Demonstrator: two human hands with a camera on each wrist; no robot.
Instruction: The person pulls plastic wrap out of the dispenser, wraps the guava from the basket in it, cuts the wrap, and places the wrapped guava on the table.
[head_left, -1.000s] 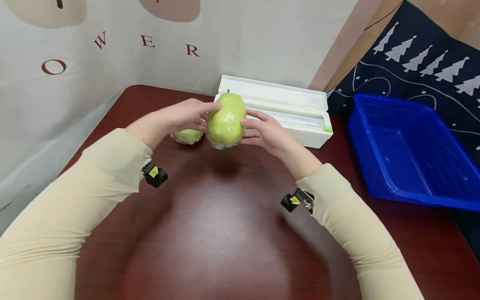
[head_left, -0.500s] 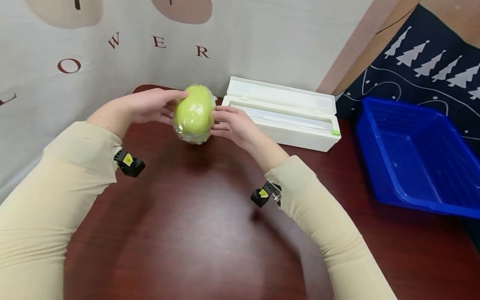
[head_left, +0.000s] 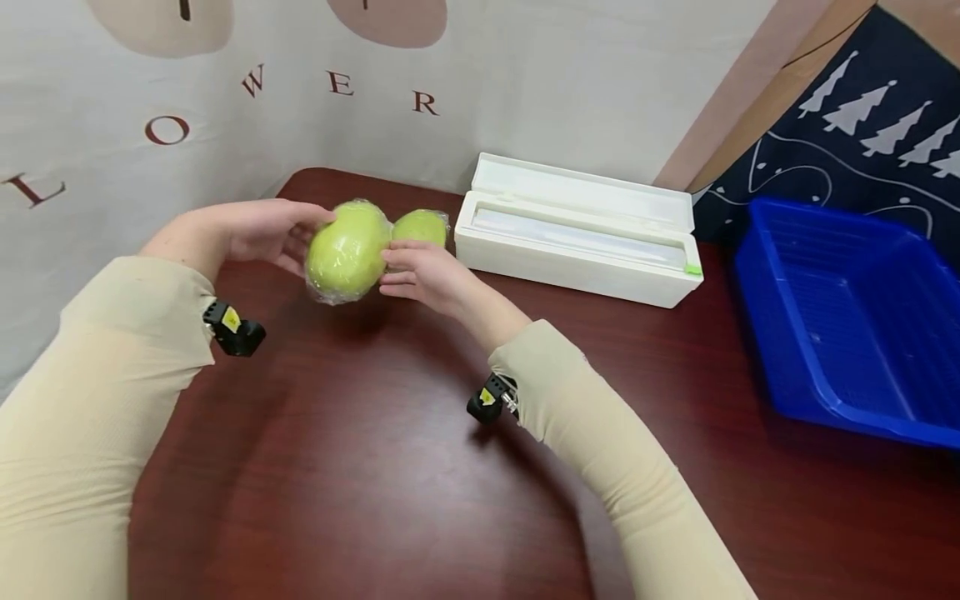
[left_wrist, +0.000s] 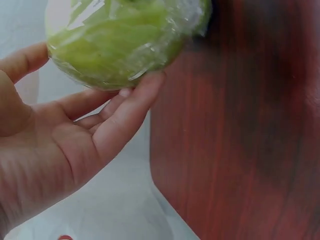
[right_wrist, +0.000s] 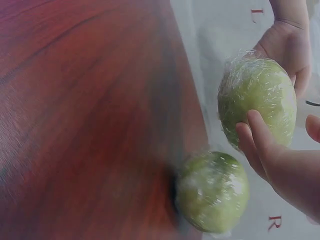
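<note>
A green pear in clear plastic wrap is held up between both hands over the table's far left part. My left hand grips its left side; the thumb is at the upper side and the fingers reach underneath. On the pear's right side my right hand has its fingertips against the wrap. Seen from the right wrist, two nearly straight fingers touch the pear, while the thumb stands apart. A second wrapped pear sits on the table behind the right hand.
A white plastic-wrap dispenser box with its lid raised stands along the back of the dark red table. At the right is a blue plastic basket. A printed white cloth hangs behind the table.
Both hands have carried the wrapped pear leftward over the table. The second pear, partly behind the left hand at first, now shows to the right of the held pear.
</note>
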